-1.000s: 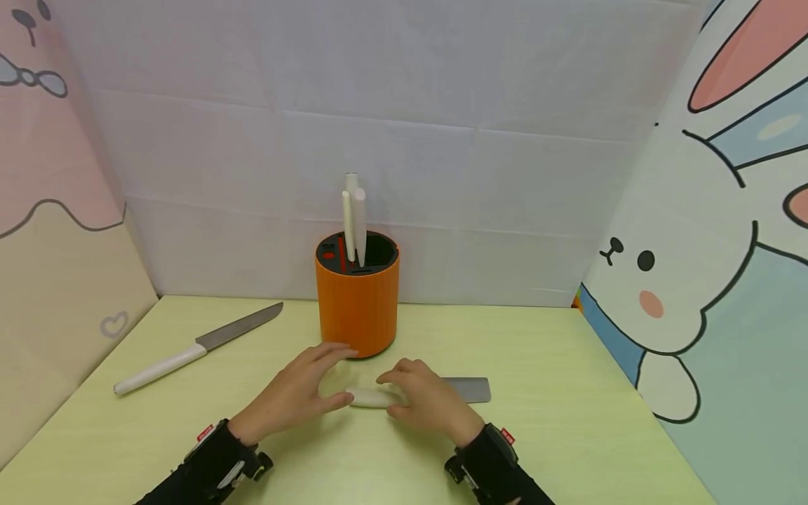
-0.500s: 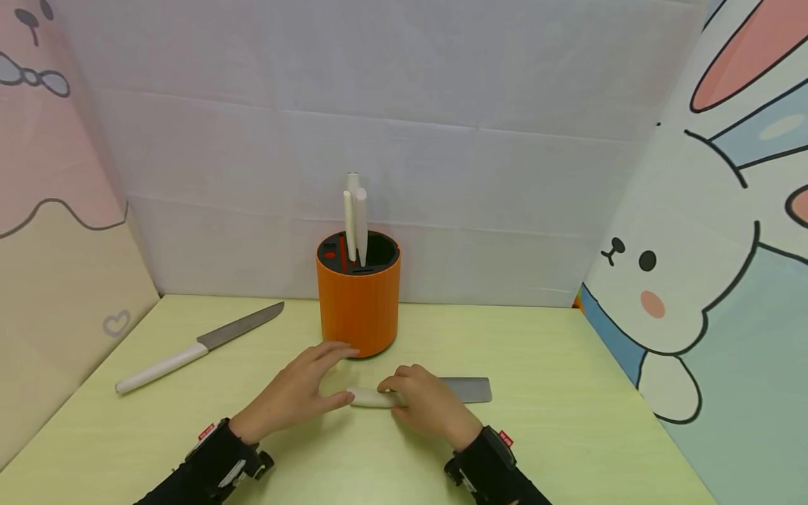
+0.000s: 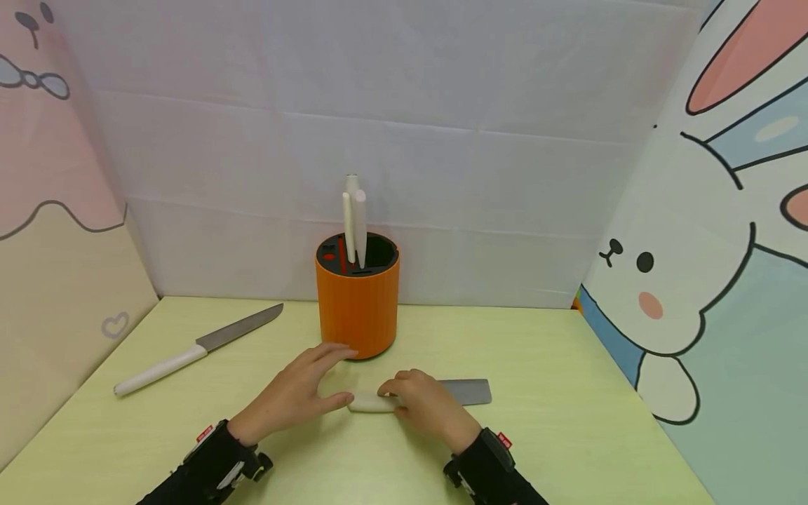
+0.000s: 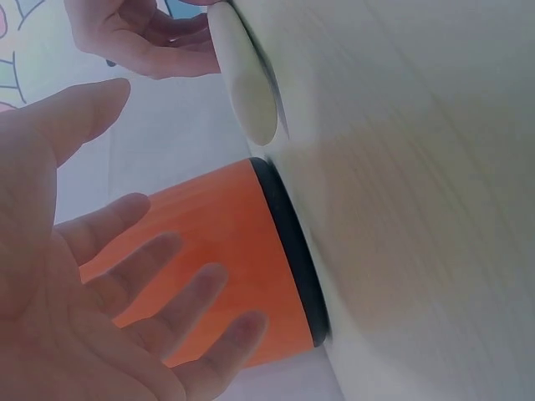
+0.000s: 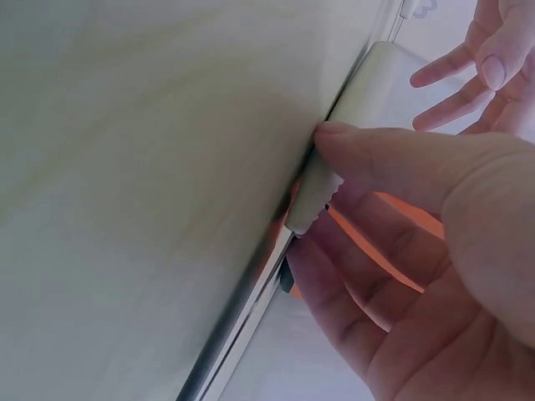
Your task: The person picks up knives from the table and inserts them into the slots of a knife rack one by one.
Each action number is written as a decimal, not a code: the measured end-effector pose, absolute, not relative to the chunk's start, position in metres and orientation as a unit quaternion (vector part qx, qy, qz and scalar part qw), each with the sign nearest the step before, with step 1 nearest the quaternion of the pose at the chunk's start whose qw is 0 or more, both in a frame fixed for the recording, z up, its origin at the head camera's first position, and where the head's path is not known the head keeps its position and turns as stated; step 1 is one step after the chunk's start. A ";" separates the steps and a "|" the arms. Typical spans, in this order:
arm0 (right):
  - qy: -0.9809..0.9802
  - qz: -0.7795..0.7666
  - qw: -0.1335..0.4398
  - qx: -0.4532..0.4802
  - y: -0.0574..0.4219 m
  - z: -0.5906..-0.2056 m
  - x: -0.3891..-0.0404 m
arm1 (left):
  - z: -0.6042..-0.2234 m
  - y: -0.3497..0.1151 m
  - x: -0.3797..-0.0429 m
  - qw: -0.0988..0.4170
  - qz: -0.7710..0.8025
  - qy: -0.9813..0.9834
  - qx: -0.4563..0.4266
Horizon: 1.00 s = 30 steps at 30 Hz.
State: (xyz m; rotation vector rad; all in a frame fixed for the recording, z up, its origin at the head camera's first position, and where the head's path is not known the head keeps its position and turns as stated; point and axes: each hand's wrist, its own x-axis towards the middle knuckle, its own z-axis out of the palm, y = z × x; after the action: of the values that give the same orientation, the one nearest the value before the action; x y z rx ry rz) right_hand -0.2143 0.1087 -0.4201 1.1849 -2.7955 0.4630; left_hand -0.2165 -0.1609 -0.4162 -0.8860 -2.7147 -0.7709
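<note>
A cleaver [image 3: 468,391] with a broad rectangular blade and a white handle [image 3: 371,402] lies across the table in front of me. My right hand [image 3: 431,405] pinches that handle near the blade; the right wrist view shows the thumb [image 5: 376,159] on one side and the fingers on the other. Fingers spread, my left hand [image 3: 303,389] holds nothing. It hovers between the handle's end and an orange round knife block [image 3: 357,312]. In the left wrist view its palm [image 4: 67,317] faces the block, and whether the fingertips touch it I cannot tell.
Several white handles [image 3: 355,224] stick up from the block's black top. At the left, a long knife [image 3: 196,351] with a white handle lies slantwise on the pale table [image 3: 536,449]. A white cloth wall [image 3: 480,175] stands behind, with printed side panels left and right.
My right hand's fingers and thumb have drawn in on the cleaver's handle, and the hand has lowered slightly. The left hand, the block and the long knife stay where they were.
</note>
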 end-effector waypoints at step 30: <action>-0.894 0.216 0.089 0.381 0.137 -0.393 -0.224 | -0.410 -0.161 -0.217 0.064 -0.278 -0.921 -0.265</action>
State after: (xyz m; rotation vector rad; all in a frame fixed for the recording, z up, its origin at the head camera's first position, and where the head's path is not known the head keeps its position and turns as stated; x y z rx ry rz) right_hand -0.2244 0.1366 -0.3933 1.1346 -2.6610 0.6419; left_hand -0.2173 -0.1614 -0.4105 -0.8018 -2.7814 -0.8396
